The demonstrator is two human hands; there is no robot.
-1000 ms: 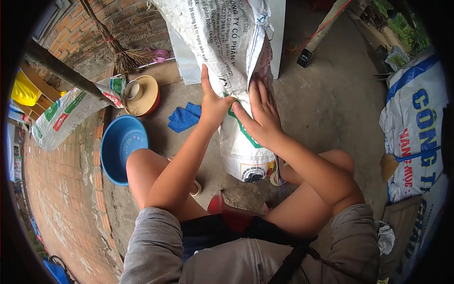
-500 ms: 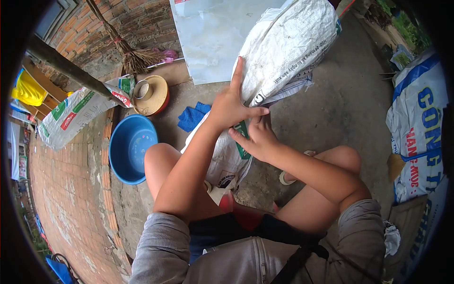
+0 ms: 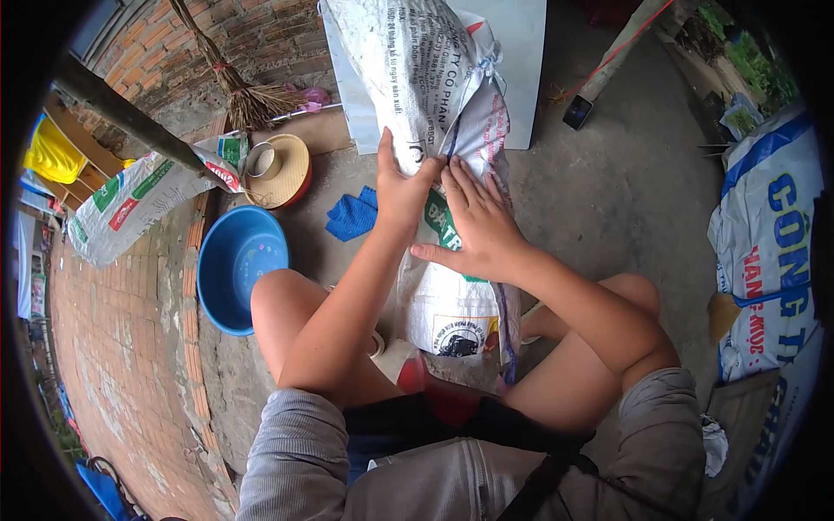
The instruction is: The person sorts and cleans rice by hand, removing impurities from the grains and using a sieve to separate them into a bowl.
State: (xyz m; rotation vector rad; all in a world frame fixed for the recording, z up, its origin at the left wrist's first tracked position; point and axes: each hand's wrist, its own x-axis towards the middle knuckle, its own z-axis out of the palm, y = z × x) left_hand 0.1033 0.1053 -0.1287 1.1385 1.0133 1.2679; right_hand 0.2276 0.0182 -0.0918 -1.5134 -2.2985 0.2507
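From my remote view, the left hand (image 3: 405, 195) grips the white sack (image 3: 452, 300) mid-length, above the floor (image 3: 599, 208); the right hand (image 3: 482, 226) lies on it, fingers close together, thumb spread.

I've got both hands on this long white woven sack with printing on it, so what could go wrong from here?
Your left hand and right hand touch the white woven sack around its middle, so its upper end might flop or twist.

The round blue plastic basin sits close beside your left knee; shifting that leg could knock it.
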